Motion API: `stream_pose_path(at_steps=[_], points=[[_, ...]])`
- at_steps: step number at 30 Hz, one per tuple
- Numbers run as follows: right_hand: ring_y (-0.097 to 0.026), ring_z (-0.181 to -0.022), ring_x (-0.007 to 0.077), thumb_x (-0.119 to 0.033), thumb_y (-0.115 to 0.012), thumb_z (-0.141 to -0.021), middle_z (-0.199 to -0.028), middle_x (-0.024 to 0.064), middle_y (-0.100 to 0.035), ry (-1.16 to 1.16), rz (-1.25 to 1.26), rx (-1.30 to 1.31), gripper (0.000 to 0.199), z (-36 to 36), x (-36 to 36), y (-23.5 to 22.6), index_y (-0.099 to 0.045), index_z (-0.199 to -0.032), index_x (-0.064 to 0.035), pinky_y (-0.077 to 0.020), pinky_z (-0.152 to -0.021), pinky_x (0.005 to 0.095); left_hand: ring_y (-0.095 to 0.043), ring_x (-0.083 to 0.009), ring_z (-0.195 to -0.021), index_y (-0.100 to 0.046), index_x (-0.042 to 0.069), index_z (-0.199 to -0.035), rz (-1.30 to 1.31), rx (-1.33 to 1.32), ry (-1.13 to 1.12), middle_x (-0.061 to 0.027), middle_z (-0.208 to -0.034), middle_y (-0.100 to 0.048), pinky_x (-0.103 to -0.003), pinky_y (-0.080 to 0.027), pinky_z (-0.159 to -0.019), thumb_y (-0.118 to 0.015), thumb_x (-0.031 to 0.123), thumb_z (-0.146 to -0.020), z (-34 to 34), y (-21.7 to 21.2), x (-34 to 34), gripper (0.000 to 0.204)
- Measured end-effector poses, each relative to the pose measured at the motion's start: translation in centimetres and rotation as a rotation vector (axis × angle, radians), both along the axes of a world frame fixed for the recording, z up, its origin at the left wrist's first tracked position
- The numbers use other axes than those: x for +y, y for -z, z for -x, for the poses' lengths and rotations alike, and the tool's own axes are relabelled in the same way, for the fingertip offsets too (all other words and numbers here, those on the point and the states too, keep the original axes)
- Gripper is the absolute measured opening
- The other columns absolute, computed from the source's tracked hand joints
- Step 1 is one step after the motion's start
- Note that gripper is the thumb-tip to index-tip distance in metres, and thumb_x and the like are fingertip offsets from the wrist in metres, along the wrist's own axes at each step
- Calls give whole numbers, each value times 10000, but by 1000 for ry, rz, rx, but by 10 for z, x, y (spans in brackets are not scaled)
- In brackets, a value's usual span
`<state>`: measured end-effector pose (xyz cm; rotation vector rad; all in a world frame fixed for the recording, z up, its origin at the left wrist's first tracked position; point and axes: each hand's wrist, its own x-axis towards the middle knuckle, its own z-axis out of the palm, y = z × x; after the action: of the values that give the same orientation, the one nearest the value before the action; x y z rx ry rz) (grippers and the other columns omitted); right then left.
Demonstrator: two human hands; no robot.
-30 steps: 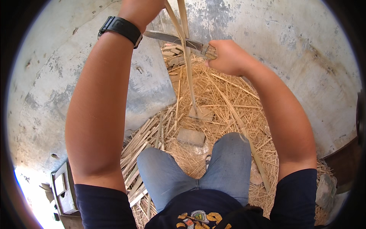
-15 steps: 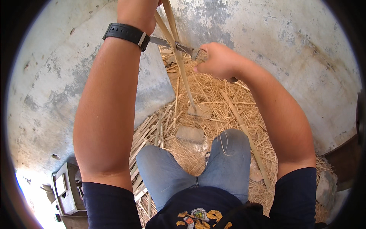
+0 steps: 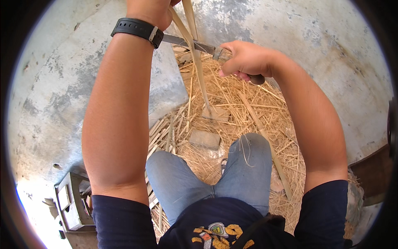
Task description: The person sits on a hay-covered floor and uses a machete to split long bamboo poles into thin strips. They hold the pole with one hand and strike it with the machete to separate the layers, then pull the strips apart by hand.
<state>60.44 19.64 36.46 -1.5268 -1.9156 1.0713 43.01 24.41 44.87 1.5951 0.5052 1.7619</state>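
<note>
A long pale bamboo strip (image 3: 197, 68) stands nearly upright before me, its lower end at a flat block (image 3: 215, 113) on the floor. Above the blade it parts into two lengths. My left hand (image 3: 152, 11), wearing a black watch strap, is closed on one of these lengths at the top edge, which cuts off most of its fingers. A knife (image 3: 180, 40) lies across the strip where it splits, its blade running behind my left wrist. My right hand (image 3: 248, 60) grips its wooden handle, whose dark end pokes out below the palm.
Straw-like shavings (image 3: 232, 97) cover the floor between my knees and the weathered wall (image 3: 265, 25). A brick-like block (image 3: 205, 139) lies ahead of my knees. Split strips (image 3: 166, 128) pile up at left; another strip (image 3: 265, 137) lies by my right knee. A wooden box (image 3: 74, 203) stands lower left.
My right hand has shifted slightly right, and more of the knife handle shows. The blade is still across the strip. My left hand keeps its hold, almost unmoved.
</note>
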Motion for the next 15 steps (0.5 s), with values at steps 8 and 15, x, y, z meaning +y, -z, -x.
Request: stream_pose_path(at_steps=[8, 15], points=[[-491, -471, 88, -72, -715, -753, -605, 26, -533, -5, 71, 3, 846, -19, 11, 4, -360, -1513, 36, -344, -365, 261, -341, -66, -522, -649, 8, -1064, -4, 10, 98, 63, -628, -396, -231, -320, -517, -649, 387, -991, 0, 2, 1, 385], [-663, -684, 252, -129, -671, -858, -753, 123, -656, 235, -354, -432, 322, 8, 6, 23, -579, -1131, 13, -539, -586, 382, -385, -67, -531, -647, -1, -1079, 53, -36, -177, 28, -685, -494, -228, -348, -507, -678, 371, -974, -16, -1, -10, 388]])
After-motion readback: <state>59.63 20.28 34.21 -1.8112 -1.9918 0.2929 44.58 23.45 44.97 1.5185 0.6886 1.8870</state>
